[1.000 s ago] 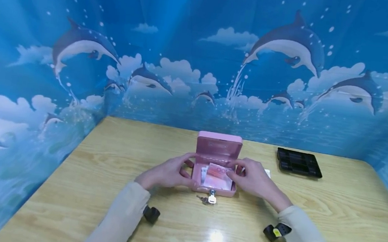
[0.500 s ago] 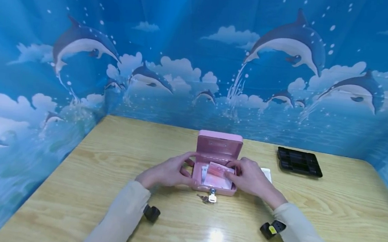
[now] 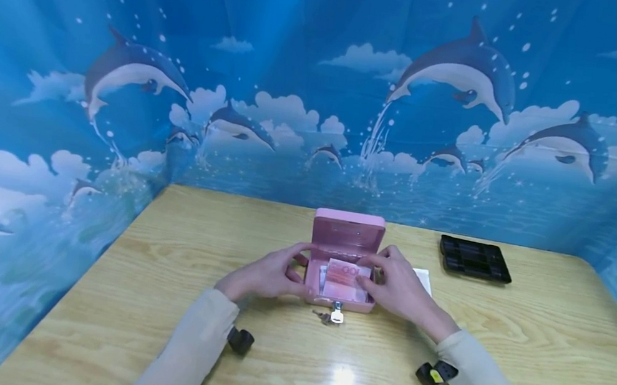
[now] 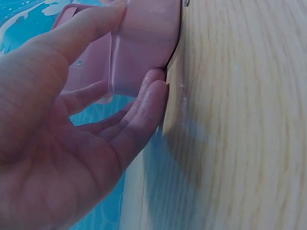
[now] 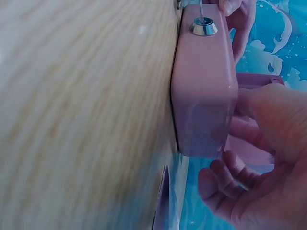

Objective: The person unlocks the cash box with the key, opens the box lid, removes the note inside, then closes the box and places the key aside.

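A pink metal cash box [image 3: 314, 284] stands with its lid [image 3: 348, 231] raised. Inside lie a red banknote [image 3: 340, 280] and other paper beneath its left edge. My left hand [image 3: 272, 270] holds the box's left side, thumb at the front corner; in the left wrist view its fingers lie along the pink wall [image 4: 144, 43]. My right hand [image 3: 397, 283] reaches in over the right wall, thumb and forefinger pinching the red note's right side. Those fingertips are hidden behind the wall in the right wrist view. A key [image 3: 337, 316] sits in the front lock [image 5: 204, 26].
A black compartment tray [image 3: 475, 259] lies at the back right of the wooden table [image 3: 215, 220]. White paper [image 3: 423, 281] lies beside the box, partly behind the right hand. A dolphin-print curtain [image 3: 296, 91] closes off the back and sides.
My right hand has shifted slightly, its thumb deeper over the note. The red note has edged a little to the left. The left hand and box stay put.
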The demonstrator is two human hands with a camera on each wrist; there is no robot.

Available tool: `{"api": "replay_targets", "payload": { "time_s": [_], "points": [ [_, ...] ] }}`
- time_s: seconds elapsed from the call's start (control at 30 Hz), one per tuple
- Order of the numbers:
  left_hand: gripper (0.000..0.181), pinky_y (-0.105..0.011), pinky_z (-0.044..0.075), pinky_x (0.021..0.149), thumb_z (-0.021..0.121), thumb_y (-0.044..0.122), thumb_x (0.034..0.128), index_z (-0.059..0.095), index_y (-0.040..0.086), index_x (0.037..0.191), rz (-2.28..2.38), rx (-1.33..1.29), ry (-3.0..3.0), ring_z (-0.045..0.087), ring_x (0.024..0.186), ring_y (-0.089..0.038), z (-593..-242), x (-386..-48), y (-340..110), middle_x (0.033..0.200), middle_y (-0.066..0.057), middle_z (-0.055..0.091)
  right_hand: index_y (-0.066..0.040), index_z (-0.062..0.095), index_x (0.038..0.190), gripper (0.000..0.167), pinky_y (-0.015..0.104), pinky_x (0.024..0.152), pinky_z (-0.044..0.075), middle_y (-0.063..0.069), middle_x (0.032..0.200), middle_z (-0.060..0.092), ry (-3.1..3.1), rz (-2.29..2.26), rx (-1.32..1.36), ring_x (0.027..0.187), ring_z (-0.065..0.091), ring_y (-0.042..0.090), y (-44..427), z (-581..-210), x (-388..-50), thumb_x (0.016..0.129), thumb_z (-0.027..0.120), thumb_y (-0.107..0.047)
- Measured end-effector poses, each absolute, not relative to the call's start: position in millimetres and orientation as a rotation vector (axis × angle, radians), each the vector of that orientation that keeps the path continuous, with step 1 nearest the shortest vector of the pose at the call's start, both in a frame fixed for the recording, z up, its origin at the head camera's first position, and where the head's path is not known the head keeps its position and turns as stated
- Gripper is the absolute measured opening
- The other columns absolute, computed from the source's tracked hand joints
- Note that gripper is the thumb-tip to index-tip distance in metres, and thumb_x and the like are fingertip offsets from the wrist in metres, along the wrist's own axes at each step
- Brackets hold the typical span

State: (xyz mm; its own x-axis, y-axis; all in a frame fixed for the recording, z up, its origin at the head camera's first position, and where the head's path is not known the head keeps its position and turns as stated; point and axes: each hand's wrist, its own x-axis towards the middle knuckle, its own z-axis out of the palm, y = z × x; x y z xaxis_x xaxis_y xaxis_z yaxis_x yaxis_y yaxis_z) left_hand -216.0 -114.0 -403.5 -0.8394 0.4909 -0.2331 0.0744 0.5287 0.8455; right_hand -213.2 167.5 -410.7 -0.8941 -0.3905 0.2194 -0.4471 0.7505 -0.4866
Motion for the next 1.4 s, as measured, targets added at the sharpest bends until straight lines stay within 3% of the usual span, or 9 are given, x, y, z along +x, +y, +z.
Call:
{"api": "replay_targets", "payload": {
  "time_s": [0.23, 0.63, 1.0, 1.4],
  "points": [
    [0.093, -0.04, 0.057, 0.099, 0.085, 0.029, 0.0847, 0.03, 0.034, 0.16, 1.258, 0.442, 2.319, 0.066, 0.113, -0.019, -403.6, -215.0, -114.4, 0.143, -0.007, 0.055, -0.011, 0.075, 0.115, 0.027, 0.021, 0.063, 0.047, 0.005, 0.095, 0.058, -2.77, 0.887, 0.758, 0.075, 0.054, 0.012, 165.3, -411.0, -210.2, 0.09, 0.078, -0.017],
    [0.094, -0.04, 0.057, 0.099, 0.085, 0.03, 0.0843, 0.029, 0.033, 0.16, 1.266, 0.458, 2.319, 0.066, 0.113, -0.019, -402.8, -214.7, -115.7, 0.145, -0.008, 0.054, -0.011, 0.076, 0.111, 0.025, 0.027, 0.071, 0.057, 0.001, 0.097, 0.067, -2.689, 0.888, 0.797, 0.081, 0.06, 0.014, 164.6, -411.7, -209.4, 0.087, 0.079, -0.009],
    [0.093, -0.041, 0.056, 0.101, 0.085, 0.031, 0.0849, 0.029, 0.034, 0.16, 1.267, 0.469, 2.318, 0.066, 0.113, -0.019, -404.3, -214.8, -116.2, 0.145, -0.008, 0.055, -0.016, 0.076, 0.113, 0.023, 0.021, 0.055, 0.045, -0.008, 0.073, 0.061, -2.773, 1.022, 0.764, 0.063, 0.051, 0.004, 166.7, -412.3, -208.3, 0.092, 0.073, -0.009],
    [0.093, -0.042, 0.056, 0.101, 0.084, 0.031, 0.0854, 0.03, 0.036, 0.16, 1.27, 0.471, 2.321, 0.066, 0.113, -0.019, -406.2, -215.1, -116.5, 0.145, -0.007, 0.054, -0.019, 0.077, 0.114, 0.022, 0.024, 0.049, 0.044, -0.004, 0.07, 0.062, -2.841, 1.182, 0.643, 0.062, 0.052, 0.01, 167.9, -409.9, -209.2, 0.095, 0.07, -0.011]
  ]
}}
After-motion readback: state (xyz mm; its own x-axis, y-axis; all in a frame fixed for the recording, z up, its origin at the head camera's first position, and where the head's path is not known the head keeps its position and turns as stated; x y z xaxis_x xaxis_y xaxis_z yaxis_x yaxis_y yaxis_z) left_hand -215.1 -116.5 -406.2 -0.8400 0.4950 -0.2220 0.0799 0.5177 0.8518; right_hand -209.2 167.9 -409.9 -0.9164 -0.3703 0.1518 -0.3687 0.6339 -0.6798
